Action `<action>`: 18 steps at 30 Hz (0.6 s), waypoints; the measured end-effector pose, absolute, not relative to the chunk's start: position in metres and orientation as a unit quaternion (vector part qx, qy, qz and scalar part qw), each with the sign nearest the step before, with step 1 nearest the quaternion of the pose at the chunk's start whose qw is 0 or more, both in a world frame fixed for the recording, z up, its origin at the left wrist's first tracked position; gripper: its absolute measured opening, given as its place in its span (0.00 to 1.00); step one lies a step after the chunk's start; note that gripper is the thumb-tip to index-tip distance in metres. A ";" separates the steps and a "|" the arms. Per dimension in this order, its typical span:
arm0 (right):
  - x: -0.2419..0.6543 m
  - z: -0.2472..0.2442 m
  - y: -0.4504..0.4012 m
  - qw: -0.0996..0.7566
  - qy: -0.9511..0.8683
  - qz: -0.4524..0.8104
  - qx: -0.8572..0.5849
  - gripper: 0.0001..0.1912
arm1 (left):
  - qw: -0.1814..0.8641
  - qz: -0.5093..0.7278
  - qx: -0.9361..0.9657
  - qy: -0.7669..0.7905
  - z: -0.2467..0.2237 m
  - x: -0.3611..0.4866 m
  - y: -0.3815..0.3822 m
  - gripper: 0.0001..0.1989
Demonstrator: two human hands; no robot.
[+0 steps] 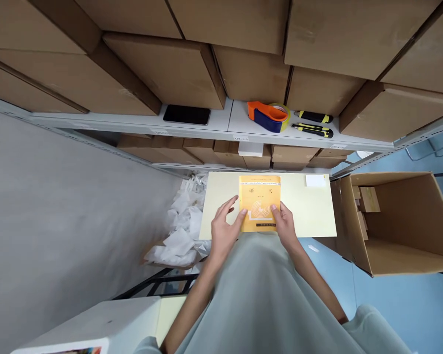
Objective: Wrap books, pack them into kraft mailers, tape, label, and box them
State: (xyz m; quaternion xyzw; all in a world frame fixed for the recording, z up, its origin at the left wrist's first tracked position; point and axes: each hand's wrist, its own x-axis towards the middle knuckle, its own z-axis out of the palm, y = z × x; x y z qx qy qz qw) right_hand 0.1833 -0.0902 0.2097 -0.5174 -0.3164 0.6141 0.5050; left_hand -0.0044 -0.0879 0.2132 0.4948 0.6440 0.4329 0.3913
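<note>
An orange-yellow book [260, 196] with a spiral design and a dark strip on its cover lies face up over the pale yellow board [310, 216], near its front edge. My right hand [285, 223] grips the book's right edge, thumb on the cover. At the left edge is my left hand [225, 223], its fingers apart and its thumb at the book's border. A small stack of white slips [315, 180] rests at the board's back right.
Cardboard boxes [254, 73] fill the shelf [221, 129] ahead, with a black phone [186, 114], a tape dispenser [268, 117] and two cutters [313, 124] on its edge. An open carton [409, 250] stands right; crumpled white paper [180, 241] lies left.
</note>
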 end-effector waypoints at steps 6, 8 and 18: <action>0.202 0.205 -0.090 0.494 -0.299 0.651 -0.492 0.28 | 0.613 0.394 0.318 0.606 0.213 0.013 -0.090 0.35; 0.208 0.197 -0.090 0.486 -0.293 0.660 -0.493 0.29 | 0.609 0.410 0.287 0.615 0.213 0.024 -0.095 0.35; 0.203 0.183 -0.114 0.461 -0.384 0.596 -0.534 0.36 | 0.361 0.429 0.448 0.697 0.212 0.051 -0.116 0.23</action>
